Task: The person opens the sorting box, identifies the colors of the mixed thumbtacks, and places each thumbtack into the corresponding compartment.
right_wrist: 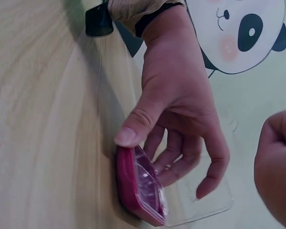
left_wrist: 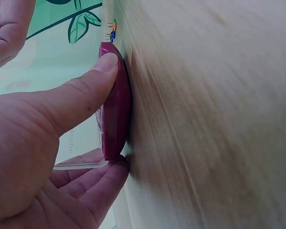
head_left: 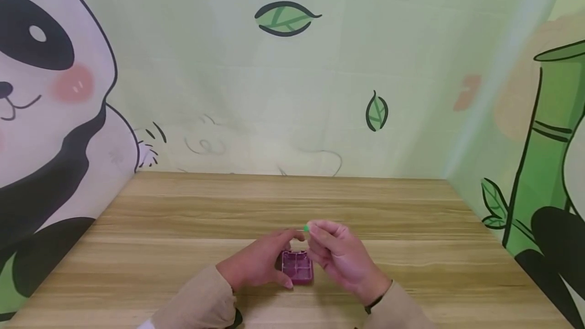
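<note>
A small magenta compartment box (head_left: 298, 282) lies on the table, its transparent lid (right_wrist: 224, 208) swung up on the far side. My left hand (head_left: 258, 263) holds the box, thumb on the near edge and fingers around the far side. Just above the box's far right corner, my right hand (head_left: 343, 255) pinches a small green push pin (head_left: 306, 228) between thumb and forefinger. The pin's thin point seems to face left. In the right wrist view, the right hand (right_wrist: 279, 167) shows only in part, and the pin is out of sight.
Several coloured push pins (left_wrist: 113, 31) lie on the wooden table (head_left: 205, 207) beyond the box in the left wrist view. In the head view they do not show, perhaps behind the right hand. A printed cloth (head_left: 219, 75) with pandas and leaves surrounds the table.
</note>
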{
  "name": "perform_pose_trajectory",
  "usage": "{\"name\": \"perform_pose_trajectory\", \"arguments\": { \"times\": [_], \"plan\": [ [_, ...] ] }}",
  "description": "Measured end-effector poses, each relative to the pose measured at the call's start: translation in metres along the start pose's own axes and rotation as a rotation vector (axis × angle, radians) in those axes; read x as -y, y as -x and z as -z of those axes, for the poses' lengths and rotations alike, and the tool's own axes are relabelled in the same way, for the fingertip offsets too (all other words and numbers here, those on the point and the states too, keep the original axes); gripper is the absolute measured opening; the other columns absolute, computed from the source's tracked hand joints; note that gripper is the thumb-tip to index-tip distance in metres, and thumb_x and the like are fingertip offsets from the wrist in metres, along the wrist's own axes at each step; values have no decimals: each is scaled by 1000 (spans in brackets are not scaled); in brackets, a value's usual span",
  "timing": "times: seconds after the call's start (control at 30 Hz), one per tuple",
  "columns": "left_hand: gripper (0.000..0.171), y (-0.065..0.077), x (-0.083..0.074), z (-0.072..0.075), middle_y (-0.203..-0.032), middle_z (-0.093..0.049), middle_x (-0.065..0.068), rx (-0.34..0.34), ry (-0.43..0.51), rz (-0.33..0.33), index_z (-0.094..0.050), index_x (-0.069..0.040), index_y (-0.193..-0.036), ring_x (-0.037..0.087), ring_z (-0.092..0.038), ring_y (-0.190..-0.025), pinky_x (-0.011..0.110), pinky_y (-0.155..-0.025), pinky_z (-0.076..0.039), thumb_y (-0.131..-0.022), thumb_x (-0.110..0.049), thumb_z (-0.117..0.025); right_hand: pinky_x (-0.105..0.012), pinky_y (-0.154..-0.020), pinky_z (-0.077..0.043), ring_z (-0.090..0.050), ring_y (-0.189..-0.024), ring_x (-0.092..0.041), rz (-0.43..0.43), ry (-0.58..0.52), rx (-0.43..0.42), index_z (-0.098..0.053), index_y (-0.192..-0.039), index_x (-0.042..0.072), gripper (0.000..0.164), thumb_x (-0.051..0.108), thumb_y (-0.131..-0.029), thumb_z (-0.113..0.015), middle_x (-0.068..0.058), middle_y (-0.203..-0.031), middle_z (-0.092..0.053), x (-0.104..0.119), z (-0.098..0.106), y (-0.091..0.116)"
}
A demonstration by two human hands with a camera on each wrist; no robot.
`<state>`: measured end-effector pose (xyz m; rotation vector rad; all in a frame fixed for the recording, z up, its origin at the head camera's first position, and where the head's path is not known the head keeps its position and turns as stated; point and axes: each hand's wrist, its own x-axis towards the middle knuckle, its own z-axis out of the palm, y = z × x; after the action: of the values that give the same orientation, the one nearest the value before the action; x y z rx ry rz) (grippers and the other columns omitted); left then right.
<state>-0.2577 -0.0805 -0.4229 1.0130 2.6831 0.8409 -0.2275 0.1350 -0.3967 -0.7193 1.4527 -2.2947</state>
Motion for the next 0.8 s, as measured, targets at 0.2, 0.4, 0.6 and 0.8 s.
{"name": "perform_pose_trajectory", "arguments": {
  "times": [0.2, 0.4, 0.6, 0.8],
  "plan": [
    [101, 0, 0, -1, -130, -63, 11, -15, -16, 17, -41, -15, -154, 24, -64, -115, 47, -106, -53, -70, -27, -96, -19, -55, -33, -37, -56, -5, -58, 393, -180, -78, -107, 8, 17, 18, -101, -66, 9, -64, -45, 4, -3, -3],
    [103, -1, 1, -2, -148, -57, 10, -22, -37, 14, -40, -12, -156, 29, -56, -135, 50, -116, -45, -71, -31, -95, -15, -49, -31, -33, -50, -1, -4, 893, -154, -82, -103, 12, 16, 24, -95, -75, 11, -54, -42, 5, -10, -8],
    [87, -1, 2, -1, -142, -60, -2, -32, -20, -29, -50, -19, -146, 21, -56, -134, 48, -115, -46, -72, -29, -95, -14, -48, -31, -32, -51, 6, 145, 1299, -43, -82, -89, 13, 7, 14, -93, -76, 13, -53, -44, 0, -17, -14],
    [85, -2, 4, -1, -138, -61, -4, -31, -22, -43, -51, -21, -144, 17, -58, -127, 44, -113, -48, -72, -30, -96, -20, -68, -54, -64, -71, -1, 200, 1629, 60, -81, -85, 16, 7, 15, -91, -78, 8, -83, -78, -7, -20, -18]
  ]
}}
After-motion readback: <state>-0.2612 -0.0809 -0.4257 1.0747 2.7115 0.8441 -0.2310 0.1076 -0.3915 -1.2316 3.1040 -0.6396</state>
